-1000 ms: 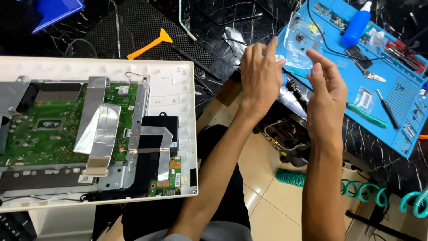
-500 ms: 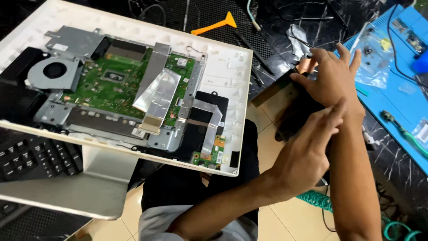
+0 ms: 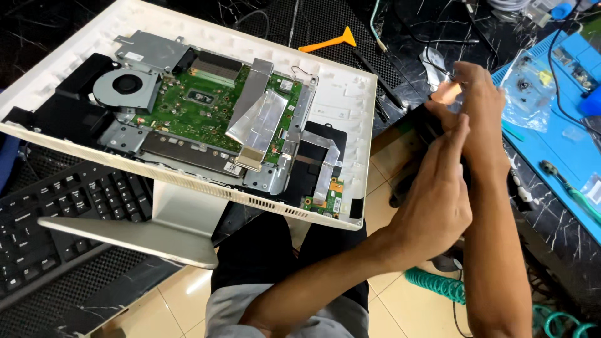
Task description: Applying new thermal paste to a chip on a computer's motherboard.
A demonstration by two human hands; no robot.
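My left hand [image 3: 438, 200] and my right hand [image 3: 485, 119] are pressed together over the edge of the dark marble table [image 3: 538, 213], right of my lap. A black object [image 3: 418, 156] shows between and below the palms, mostly hidden by them. My left hand lies flat with fingers together against my right wrist, and my right hand's fingers curl over the black object's top. To the left lies an opened white all-in-one computer [image 3: 350, 94], back side up, with its green motherboard [image 3: 200, 106] and round fan [image 3: 125, 84] bare.
A silver stand [image 3: 163, 225] juts from the computer over a black keyboard [image 3: 62, 213]. An orange pry tool [image 3: 332, 42] lies behind the computer. On the blue work mat [image 3: 557, 138] are a clear bag of small parts [image 3: 526, 94] and a green-handled screwdriver [image 3: 582, 194]. A teal coiled cable [image 3: 438, 285] hangs by my knee.
My view has swung left and down. My hands came from spread apart over the blue mat to closed together on the black object at the table edge.
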